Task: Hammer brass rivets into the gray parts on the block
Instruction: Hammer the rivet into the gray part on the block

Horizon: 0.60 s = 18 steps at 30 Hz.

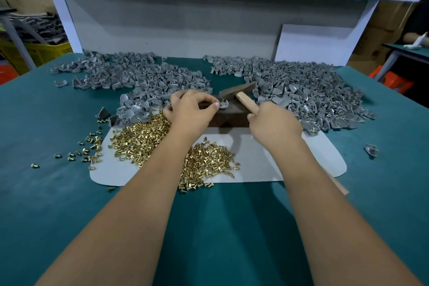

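Dark block (228, 116) on white mat (278, 158), green table (46, 193). Gray part (223, 105) with upright brass rivet (224, 100) on block top, pinched by left hand (193, 109). Right hand (275, 123) fingers wrapped round hammer (241, 94) handle, head just above rivet. Loose rivet heap (148, 141) near left; gray part piles (313, 90) behind.

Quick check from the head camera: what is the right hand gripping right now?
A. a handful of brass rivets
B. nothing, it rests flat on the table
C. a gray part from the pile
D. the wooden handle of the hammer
D: the right hand curls round the wooden handle of the hammer, whose head sits just above the rivet on the block.
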Available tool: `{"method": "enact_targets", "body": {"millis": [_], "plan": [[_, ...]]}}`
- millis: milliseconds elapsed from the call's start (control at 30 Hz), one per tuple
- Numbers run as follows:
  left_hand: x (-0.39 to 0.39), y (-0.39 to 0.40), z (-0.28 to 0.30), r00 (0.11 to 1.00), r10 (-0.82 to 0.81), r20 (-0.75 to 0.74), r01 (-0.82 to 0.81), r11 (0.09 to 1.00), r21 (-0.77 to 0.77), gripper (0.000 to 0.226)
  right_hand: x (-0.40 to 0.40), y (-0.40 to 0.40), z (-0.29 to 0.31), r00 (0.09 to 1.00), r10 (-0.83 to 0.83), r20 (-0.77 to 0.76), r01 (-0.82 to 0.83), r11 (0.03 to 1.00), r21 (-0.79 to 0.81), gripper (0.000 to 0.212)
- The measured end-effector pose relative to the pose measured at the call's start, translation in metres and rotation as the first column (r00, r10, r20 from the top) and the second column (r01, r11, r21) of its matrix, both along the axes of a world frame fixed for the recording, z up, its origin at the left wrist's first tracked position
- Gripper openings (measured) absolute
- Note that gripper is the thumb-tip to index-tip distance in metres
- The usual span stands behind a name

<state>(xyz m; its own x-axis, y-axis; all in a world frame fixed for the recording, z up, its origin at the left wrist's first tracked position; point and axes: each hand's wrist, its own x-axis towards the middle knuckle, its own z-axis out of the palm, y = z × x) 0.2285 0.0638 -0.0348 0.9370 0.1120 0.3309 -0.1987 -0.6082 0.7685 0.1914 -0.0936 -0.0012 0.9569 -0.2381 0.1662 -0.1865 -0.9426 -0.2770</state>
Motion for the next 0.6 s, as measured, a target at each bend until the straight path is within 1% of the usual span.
{"method": "enact_targets", "body": {"millis": [67,133,233,267,333,433,467,567,600], "plan": [[0.001,-0.002,-0.001,0.999,0.037,0.028,-0.037,0.999,0.031,0.008,0.0,-0.002,-0.004,1.0,-0.01,0.019,0.009,0.999,0.04,0.015],[0.001,-0.003,-0.001,0.997,0.067,0.048,-0.07,0.996,0.053,0.009,-0.001,-0.005,-0.002,0.997,-0.049,0.062,0.042,0.994,0.102,0.016],[0.002,-0.004,-0.002,0.993,0.094,0.064,-0.098,0.993,0.065,0.007,-0.006,-0.014,0.008,0.978,-0.135,0.159,0.114,0.985,0.131,0.021],[0.003,-0.004,-0.003,0.992,0.103,0.07,-0.108,0.992,0.072,0.005,-0.008,-0.017,0.012,0.972,-0.139,0.191,0.111,0.982,0.151,0.021],[0.004,-0.006,-0.004,0.99,0.116,0.077,-0.123,0.988,0.091,0.004,-0.011,-0.021,0.019,0.962,-0.097,0.256,0.05,0.982,0.184,0.016],[0.005,-0.007,-0.004,0.989,0.119,0.085,-0.126,0.988,0.085,0.005,-0.019,-0.018,0.022,0.949,-0.017,0.315,-0.021,0.993,0.117,0.006],[0.004,-0.007,-0.004,0.99,0.117,0.081,-0.122,0.99,0.065,0.005,-0.023,-0.015,0.022,0.942,0.008,0.335,-0.034,0.997,0.072,0.007],[0.005,-0.006,-0.003,0.992,0.112,0.056,-0.112,0.994,-0.005,0.005,-0.03,-0.002,0.018,0.91,0.081,0.407,-0.057,0.996,-0.07,0.036],[0.005,-0.007,-0.003,0.991,0.12,0.052,-0.12,0.993,-0.017,0.006,-0.032,0.001,0.018,0.894,0.098,0.437,-0.053,0.992,-0.114,0.042]]}}
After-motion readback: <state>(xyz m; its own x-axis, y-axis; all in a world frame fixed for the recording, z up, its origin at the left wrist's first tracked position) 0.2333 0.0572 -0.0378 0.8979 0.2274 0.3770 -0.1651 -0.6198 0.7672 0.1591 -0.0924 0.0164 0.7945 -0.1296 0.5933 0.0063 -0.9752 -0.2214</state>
